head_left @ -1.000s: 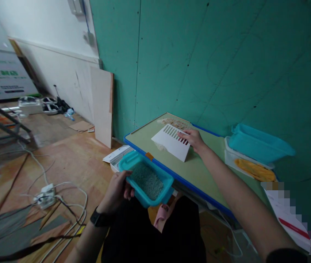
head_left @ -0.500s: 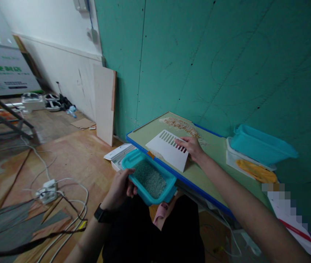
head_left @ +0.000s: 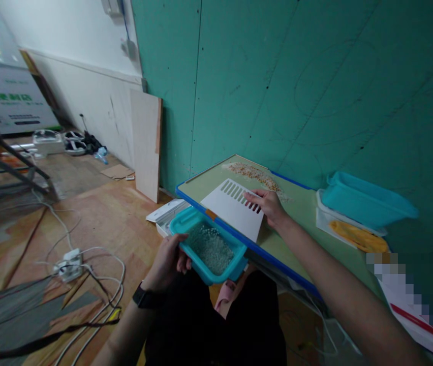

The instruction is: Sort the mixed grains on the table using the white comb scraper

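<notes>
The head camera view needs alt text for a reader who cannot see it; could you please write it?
A person's right hand holds a slotted white sheet at the edge of a blue-rimmed green tabletop, while the left hand grips a turquoise tub of pale granules just below. A speckled pile of grains lies behind the sheet.

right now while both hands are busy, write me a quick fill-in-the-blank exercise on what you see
1. The left hand grips a turquoise tub, and the number of hands on that tub is ____.
2. The right hand holds a slotted card whose color is ____.
3. The black watch is on the person's ____ wrist.
4. The table's edging along the near side is mostly ____.

Missing words: one; white; left; blue
</notes>
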Available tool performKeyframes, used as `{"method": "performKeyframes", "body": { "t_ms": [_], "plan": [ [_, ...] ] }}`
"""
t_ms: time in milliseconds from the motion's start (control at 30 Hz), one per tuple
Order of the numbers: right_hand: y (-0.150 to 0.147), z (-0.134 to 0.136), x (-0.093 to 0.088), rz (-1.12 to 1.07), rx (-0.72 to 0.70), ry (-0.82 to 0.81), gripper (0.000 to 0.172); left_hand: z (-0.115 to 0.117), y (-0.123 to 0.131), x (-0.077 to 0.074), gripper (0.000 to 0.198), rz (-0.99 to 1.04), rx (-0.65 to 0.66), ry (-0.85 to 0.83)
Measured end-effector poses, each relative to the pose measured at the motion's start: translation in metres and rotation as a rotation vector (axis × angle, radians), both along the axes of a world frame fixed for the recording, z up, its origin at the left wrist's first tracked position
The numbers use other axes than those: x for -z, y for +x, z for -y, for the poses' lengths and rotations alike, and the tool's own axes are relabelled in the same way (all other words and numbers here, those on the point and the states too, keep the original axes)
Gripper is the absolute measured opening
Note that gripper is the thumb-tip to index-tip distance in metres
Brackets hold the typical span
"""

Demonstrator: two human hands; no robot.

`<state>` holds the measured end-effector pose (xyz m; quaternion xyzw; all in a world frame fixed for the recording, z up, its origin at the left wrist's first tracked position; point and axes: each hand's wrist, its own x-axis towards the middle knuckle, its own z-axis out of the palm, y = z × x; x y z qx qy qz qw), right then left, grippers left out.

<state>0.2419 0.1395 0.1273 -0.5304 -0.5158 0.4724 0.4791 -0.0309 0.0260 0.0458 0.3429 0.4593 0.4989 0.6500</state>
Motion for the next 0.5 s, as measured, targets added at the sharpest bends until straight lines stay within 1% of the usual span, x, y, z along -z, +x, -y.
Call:
{"method": "performKeyframes", "body": {
  "t_ms": [133, 200, 267, 400, 500],
  "plan": [
    [0.009, -0.007, 0.001, -0.012, 0.079, 0.030, 0.051, 0.001, -0.001, 0.002, 0.061, 0.001, 0.007, 0.008],
    [0.013, -0.009, 0.003, -0.001, 0.097, 0.023, 0.051, 0.001, -0.001, 0.003, 0.063, 0.004, 0.006, 0.016],
    [0.014, -0.010, 0.005, 0.011, 0.081, 0.008, 0.051, 0.001, -0.001, 0.004, 0.064, 0.008, 0.006, 0.021],
    [0.008, -0.005, 0.006, 0.051, -0.001, -0.010, 0.050, 0.000, -0.001, 0.007, 0.063, 0.004, 0.015, 0.020],
    [0.003, -0.003, 0.006, 0.022, -0.041, -0.014, 0.051, 0.000, -0.001, 0.010, 0.063, 0.000, -0.002, 0.024]
  ]
}}
